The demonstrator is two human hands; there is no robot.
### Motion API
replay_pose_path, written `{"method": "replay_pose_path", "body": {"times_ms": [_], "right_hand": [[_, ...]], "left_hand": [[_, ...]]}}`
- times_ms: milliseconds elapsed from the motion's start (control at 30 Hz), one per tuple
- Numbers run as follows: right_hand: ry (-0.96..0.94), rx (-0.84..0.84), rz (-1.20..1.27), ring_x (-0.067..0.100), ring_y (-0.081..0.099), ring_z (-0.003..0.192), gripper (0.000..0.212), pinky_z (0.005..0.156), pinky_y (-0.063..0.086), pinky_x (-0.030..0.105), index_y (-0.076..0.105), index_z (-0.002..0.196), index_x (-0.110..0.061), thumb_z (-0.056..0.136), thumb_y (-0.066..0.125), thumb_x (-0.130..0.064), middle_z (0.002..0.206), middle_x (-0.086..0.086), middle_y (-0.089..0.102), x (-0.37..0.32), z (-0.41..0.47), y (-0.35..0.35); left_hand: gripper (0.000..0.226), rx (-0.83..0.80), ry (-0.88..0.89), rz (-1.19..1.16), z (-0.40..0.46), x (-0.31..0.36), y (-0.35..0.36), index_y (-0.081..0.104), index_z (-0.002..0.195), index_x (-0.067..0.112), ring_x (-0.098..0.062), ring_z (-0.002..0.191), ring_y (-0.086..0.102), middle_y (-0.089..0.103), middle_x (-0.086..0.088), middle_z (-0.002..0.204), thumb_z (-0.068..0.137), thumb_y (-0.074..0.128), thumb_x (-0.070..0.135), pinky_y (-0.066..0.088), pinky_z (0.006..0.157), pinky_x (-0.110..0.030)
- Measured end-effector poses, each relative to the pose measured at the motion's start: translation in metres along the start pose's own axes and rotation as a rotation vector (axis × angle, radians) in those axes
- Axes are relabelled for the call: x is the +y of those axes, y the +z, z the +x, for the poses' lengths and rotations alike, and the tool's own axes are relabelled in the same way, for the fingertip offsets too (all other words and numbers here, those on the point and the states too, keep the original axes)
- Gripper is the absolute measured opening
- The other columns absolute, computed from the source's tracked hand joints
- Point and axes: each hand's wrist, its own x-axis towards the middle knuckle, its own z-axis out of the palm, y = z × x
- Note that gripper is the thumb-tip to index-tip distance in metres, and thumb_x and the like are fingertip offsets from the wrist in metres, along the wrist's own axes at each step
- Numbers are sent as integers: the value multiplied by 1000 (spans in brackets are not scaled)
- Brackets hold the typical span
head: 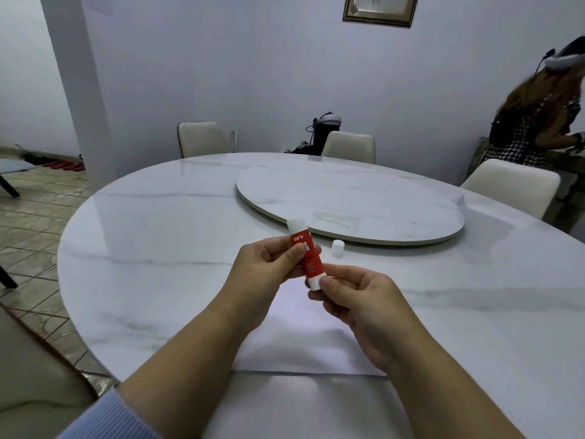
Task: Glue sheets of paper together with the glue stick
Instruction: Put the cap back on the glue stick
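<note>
A red glue stick [311,264] with white ends is held tilted above the table, its upper white end pointing away from me. My left hand [269,264] grips its upper red body with thumb and fingers. My right hand [354,299] pinches its white lower end. A small white cap [337,248] stands on the table just right of the stick. A white sheet of paper [304,340] lies flat on the table under my hands, partly hidden by my wrists.
The round white marble table [158,248] carries a raised turntable [348,201] beyond the cap. Cream chairs [348,145] ring the far side. A person [538,122] stands at the far right. Tiled floor lies to the left.
</note>
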Motion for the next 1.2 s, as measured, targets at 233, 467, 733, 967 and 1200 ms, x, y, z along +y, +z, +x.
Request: {"method": "replay_pose_path", "body": {"times_ms": [233, 467, 733, 967, 1200], "right_hand": [[25, -73, -57, 12, 72, 84, 33, 75, 44, 28, 67, 114, -16, 82, 71, -20, 93, 2, 77, 0, 1, -2], [3, 12, -259, 12, 69, 85, 73, 70, 45, 25, 49, 128, -28, 65, 85, -30, 92, -2, 71, 3, 1, -1], [-57, 45, -299, 7, 64, 83, 71, 68, 43, 20, 48, 125, -34, 65, 85, -27, 91, -10, 66, 5, 1, -1], [-106, 114, -356, 7, 61, 85, 69, 63, 42, 16, 47, 122, -35, 65, 85, -26, 88, -7, 66, 8, 2, 1], [-151, 154, -404, 4, 60, 87, 64, 65, 39, 17, 46, 122, -35, 70, 82, -26, 84, -8, 68, 11, 3, 3]], "left_hand": [[20, -15, 6, 21, -1, 1, 0, 77, 84, 20, -22, 88, 72, 76, -7, 90, 68, 67, 27, 55, 71, -23], [20, -15, 3, 61, -2, -1, 4, 75, 86, 18, -21, 85, 72, 76, -6, 88, 69, 66, 24, 55, 70, -22], [17, -2, -9, 73, -2, -1, 5, 73, 89, 17, -19, 84, 72, 77, -4, 87, 75, 65, 20, 55, 69, -21], [13, 11, -17, 124, -2, -4, 6, 73, 87, 19, -18, 82, 73, 77, -2, 85, 82, 63, 12, 55, 67, -19], [12, 38, -9, 154, -2, -6, 5, 72, 88, 20, -16, 82, 73, 77, 0, 85, 83, 63, 14, 56, 70, -21]]}}
